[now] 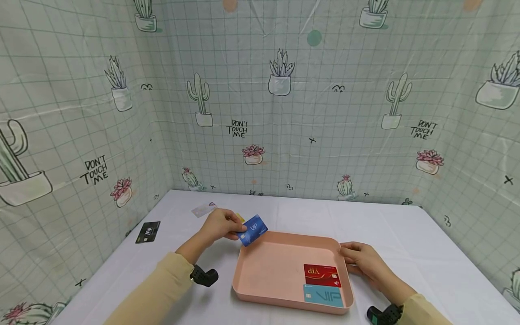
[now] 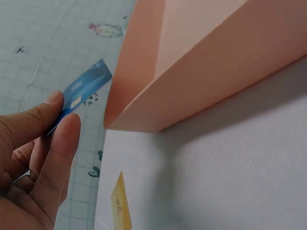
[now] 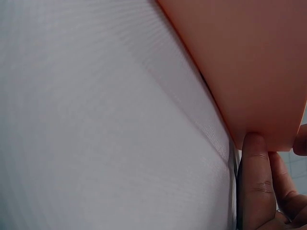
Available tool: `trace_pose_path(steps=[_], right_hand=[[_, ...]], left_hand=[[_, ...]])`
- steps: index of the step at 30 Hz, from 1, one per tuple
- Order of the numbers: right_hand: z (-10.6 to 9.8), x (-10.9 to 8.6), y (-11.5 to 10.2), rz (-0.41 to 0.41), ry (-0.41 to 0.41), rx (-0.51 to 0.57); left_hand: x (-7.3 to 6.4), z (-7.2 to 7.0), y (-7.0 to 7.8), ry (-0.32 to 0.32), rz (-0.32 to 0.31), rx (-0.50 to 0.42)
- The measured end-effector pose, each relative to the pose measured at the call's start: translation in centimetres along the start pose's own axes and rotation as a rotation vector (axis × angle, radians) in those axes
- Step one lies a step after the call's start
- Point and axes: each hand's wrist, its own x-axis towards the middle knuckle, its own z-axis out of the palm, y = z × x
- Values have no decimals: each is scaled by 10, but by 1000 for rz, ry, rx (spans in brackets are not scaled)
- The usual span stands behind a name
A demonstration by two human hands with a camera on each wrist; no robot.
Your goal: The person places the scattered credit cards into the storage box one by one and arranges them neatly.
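Note:
My left hand [image 1: 222,224] pinches a blue VIP card [image 1: 253,230] between thumb and fingers, over the back left corner of a pink tray [image 1: 268,271]. The left wrist view shows the thumb and a finger on one end of the card [image 2: 86,86]. Inside the tray, at its front right, lie a red VIP card [image 1: 322,275] and a light blue VIP card [image 1: 322,294], one behind the other. At the tray's right side, my right hand [image 1: 363,260] holds the wall near the back corner. A finger [image 3: 254,158] presses its outer face in the right wrist view.
A black VIP card [image 1: 148,232] lies at the table's left. A pale card [image 1: 204,209] lies farther back, partly behind the left hand. A yellow card [image 2: 121,201] is on the white tabletop [image 1: 300,216] behind the tray's left corner. Patterned cloth [image 1: 300,113] walls the table.

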Motion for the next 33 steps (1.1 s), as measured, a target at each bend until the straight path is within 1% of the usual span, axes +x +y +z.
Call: trace_pose_path(steps=[2,4,10,17,20,23,27,30,33], right_hand=[[0,0,0,3,3,-2],[0,-1,1,7,6,-6],[1,-1,0,2,3,-8],[2,-1,1,0,0,-4],[2,-2,2,-2,-1,-6],[2,-2,2,-2,-3,-7],[2,-2,1,1,-1,-7],[1,-2,1,2,0,-4],[2,-2,2,4,3,3]], left_hand=[[-1,4,1,-19,14,-22],[-2,7,1,-35,29,-23],[-5,17,4,-62,59,19],[-3,31,3,-91,78,-15],[-3,36,3,-90,81,19],[-4,41,4,-89,90,83],[-5,49,9,-112,84,140],[-5,55,12,-139,76,135],[-5,62,12,-155,91,121]])
